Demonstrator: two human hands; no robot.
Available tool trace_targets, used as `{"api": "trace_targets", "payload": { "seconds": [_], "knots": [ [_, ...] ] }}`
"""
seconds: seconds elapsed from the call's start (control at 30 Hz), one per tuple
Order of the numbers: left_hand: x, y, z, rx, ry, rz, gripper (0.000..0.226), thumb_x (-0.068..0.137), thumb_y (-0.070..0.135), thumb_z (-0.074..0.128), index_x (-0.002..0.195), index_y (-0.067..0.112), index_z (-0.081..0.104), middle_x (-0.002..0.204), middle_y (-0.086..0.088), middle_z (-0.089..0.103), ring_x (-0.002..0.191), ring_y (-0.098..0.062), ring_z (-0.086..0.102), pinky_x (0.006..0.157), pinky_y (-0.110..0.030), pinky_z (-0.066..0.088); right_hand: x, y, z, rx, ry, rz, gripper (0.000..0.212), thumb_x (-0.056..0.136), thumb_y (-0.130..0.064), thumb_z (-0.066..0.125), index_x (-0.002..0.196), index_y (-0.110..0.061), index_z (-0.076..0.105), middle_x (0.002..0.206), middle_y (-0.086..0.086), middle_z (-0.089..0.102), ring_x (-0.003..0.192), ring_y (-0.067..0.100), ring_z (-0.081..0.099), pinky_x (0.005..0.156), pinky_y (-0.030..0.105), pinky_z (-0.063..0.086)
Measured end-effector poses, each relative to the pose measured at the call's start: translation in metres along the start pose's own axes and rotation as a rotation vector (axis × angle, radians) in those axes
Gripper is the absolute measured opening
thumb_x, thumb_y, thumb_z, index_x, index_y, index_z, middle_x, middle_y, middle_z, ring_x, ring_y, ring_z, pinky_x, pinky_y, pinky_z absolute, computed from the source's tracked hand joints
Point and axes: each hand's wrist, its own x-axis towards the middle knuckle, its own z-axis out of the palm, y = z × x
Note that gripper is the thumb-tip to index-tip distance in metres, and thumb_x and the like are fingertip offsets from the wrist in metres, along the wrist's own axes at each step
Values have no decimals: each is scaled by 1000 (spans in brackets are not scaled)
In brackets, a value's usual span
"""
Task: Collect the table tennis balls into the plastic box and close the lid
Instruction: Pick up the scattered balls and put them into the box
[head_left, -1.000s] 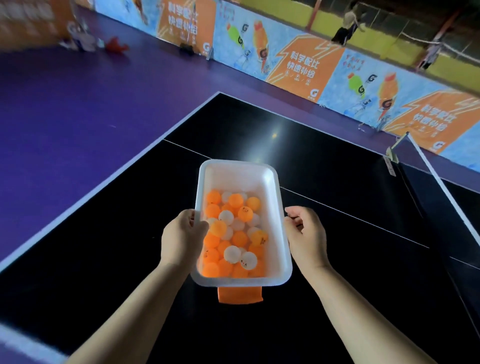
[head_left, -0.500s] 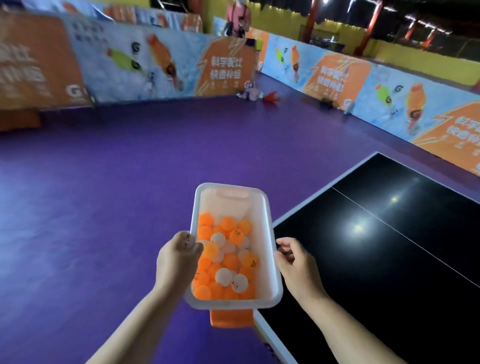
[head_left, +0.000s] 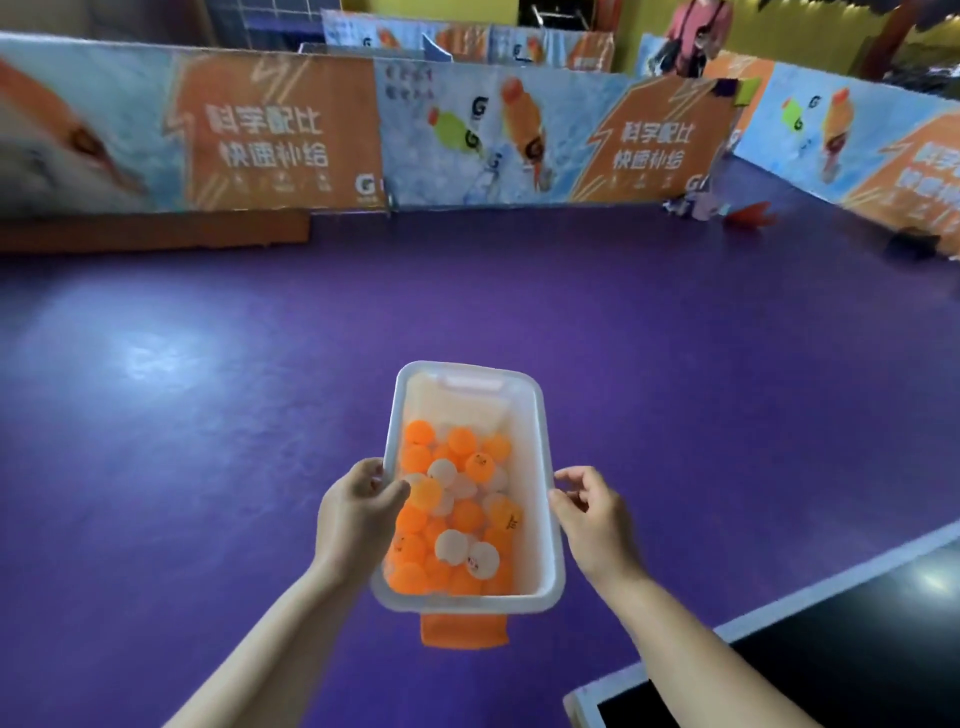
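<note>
soft indoor light, floor (head_left: 156, 358) glare, blurred edges

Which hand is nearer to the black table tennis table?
Right. The right hand grips the plastic box rim on the side toward the table; the left hand grips the opposite rim, farther off.

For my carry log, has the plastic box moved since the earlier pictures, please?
Yes. The plastic box was over the black table; it is now left of it, above the purple floor.
</note>
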Motion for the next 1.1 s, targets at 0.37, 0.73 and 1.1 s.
{"api": "trace_targets", "payload": {
  "seconds": [0.37,0.73,1.1],
  "knots": [
    [162,37,44,-13,58,-73,19,66,29,55,78,16,64,80,-18,68,78,-37,64,68,-50,52,186,-29,51,146,-58,46,19,87,-15,63,84,-31,55,80,-6,66,71,10,62,59,20,50],
    [402,114,156,108,-220,71,4,81,17,65,80,15,61,67,2,59,63,-20,53,58,-33,42,369,-31,65,119,226,288,13,86,-25,64,95,-25,55,82,-2,64,86,24,64,76,39,52],
    [486,206,403,213,-631,216,11,82,17,62,86,7,62,78,-12,65,67,-26,55,59,-36,44,483,48,-48,-12,640,503,20,82,-28,67,76,-15,53,60,-6,48,62,14,43,59,31,38]
  ]
}}
